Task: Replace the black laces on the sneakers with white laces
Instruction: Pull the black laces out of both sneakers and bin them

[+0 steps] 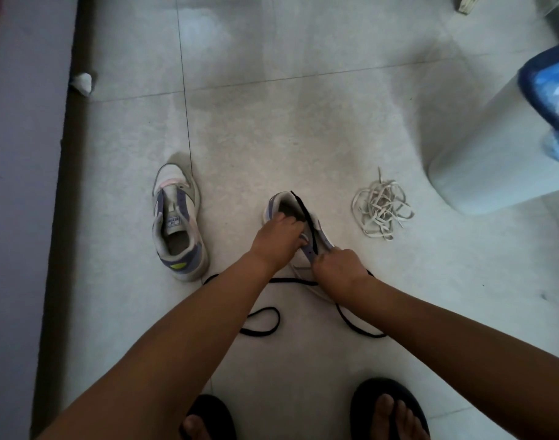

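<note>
Two grey, white and purple sneakers stand on the tiled floor. The left sneaker [178, 223] has no lace in it and stands alone. My left hand [276, 238] grips the right sneaker [299, 217] at its opening. My right hand [338, 268] pinches the black lace [305, 214] at the sneaker's eyelets, near the toe end. A strip of that lace runs up along the tongue. More black lace [262, 322] lies in loose loops on the floor under my forearms. A heap of white laces [381, 206] lies to the right of the held sneaker.
A white bin [494, 147] with a blue rim stands at the right. A dark skirting and wall [24, 185] run down the left, with a crumpled white scrap [82, 83] beside them. My feet in black sandals [389, 411] are at the bottom edge.
</note>
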`<state>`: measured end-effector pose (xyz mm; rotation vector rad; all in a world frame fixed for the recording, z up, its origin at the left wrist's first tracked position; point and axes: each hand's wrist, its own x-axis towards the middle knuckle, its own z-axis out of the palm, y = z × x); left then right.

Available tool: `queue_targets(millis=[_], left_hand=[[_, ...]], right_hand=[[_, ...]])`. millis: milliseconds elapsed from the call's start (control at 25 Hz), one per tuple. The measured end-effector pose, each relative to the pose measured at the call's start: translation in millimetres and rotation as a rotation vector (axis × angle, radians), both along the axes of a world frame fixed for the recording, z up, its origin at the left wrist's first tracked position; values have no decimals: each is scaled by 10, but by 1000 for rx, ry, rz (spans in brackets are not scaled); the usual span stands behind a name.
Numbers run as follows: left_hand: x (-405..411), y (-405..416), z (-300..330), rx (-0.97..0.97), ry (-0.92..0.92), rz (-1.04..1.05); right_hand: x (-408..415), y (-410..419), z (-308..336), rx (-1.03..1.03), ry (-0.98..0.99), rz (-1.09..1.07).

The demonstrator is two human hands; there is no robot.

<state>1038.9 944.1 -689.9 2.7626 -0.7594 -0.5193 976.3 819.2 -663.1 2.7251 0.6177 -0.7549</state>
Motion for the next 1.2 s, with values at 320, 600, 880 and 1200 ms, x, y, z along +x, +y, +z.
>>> queue_targets(millis=[320, 600, 880, 1200], left_hand=[[18, 17, -26, 20, -4, -15], [27, 48, -1, -8, 11, 7], [256, 268, -18, -45, -3, 64], [296, 362, 21, -145, 17, 103]], right_hand=[[-500, -772, 392, -245, 411, -98], [-263, -650, 885, -75, 618, -101], [-212, -1134, 1179, 525, 871, -587], [478, -915, 657, 418, -476, -735]])
